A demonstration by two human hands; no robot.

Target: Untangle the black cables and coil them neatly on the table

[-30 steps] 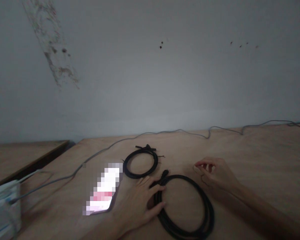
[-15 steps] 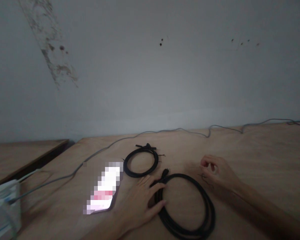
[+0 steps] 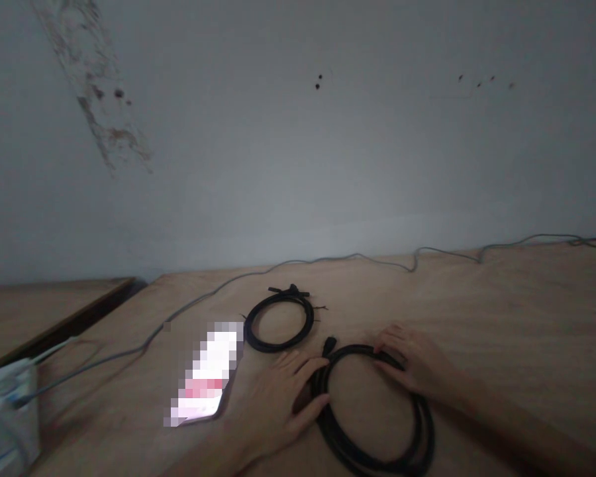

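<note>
A black cable (image 3: 342, 450) lies in a round coil on the wooden table, with its dark plug (image 3: 330, 344) sticking out at the upper left. My left hand (image 3: 283, 394) grips the coil's left side, thumb and index finger across the strands and the other fingers resting toward the table. At the upper right of the loop, my right hand (image 3: 410, 354) has its thumb on the inner side and its fingers over the cable. A second, smaller coil of black cable (image 3: 251, 334) lies just beyond my left hand, with thin twist-tie ends poking out at its sides.
A phone with a blurred bright screen (image 3: 211, 371) lies left of my left hand. A white box-shaped device (image 3: 10, 417) stands at the left edge. From it a thin grey cable (image 3: 179, 311) runs along the table's back, near the wall (image 3: 298, 165).
My right hand has moved left from beside the coil, where its fingers were pinched near a thin dark tie, onto the cable. The coil's right side has shifted slightly right. My left hand stays put.
</note>
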